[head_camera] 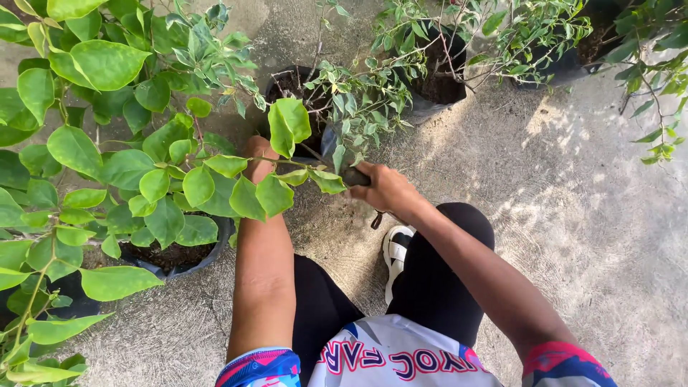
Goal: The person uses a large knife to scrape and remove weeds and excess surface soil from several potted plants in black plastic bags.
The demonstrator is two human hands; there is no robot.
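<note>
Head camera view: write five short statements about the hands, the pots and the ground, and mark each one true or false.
1. The right hand grips a dark tool handle beside a black pot. True.
2. The left hand is in full view. False: broad green leaves cover part of it.
3. The plants stand on a lawn. False: they stand on bare grey concrete ground.
4. A white shoe shows between the person's arms. True.
5. The pot at the lower left is empty. False: it holds dark soil and a leafy plant.
</note>
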